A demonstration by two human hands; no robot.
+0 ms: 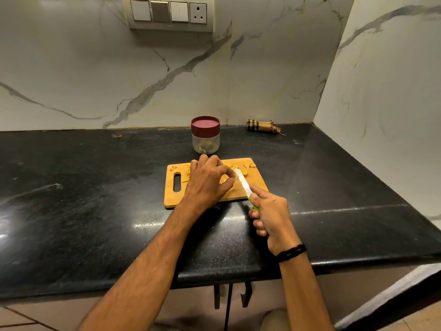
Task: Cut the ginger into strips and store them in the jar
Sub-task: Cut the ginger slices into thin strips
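Head view: ginger (249, 166) lies in yellow bits across the cutting board (260, 185) at frame centre, with slivers at its left near the handle slot and chunks at its upper right corner. The left hand (207, 182) curls over the middle, thumb and forefinger seemingly pinching a piece; that piece is mostly hidden, so its long axis cannot be told. The right hand (272, 216) grips the knife (243, 183) by its green handle, the blade slanting diagonally, tip toward upper left, beside the pinched piece. Cutting looks partway done. The jar (205, 142), just above the board, has its red lid on, so storing seems still to come.
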